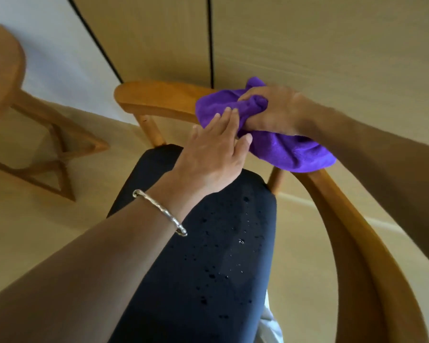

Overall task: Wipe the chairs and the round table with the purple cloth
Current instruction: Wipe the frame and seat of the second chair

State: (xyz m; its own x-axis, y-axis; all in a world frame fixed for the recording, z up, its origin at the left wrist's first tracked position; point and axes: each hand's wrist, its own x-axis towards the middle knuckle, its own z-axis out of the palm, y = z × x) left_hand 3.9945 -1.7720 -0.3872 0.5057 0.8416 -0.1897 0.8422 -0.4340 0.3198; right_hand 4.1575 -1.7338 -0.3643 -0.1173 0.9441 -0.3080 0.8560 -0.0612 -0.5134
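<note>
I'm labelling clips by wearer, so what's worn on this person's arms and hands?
Both forearms are bare, with no sleeves or gloves in view. Behind the left hand, the wrist carries a slim silver-coloured bangle with knobbed open ends. The right hand shows no watch, bracelet or visible ring.

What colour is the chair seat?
The seat is black, speckled with small darker spots; the head view shows it.

Far left, the round wooden tabletop is blurred and cut by the edge. My purple cloth hides part of the curved wooden chair rail; my left forearm covers some of the black seat cushion.
</note>
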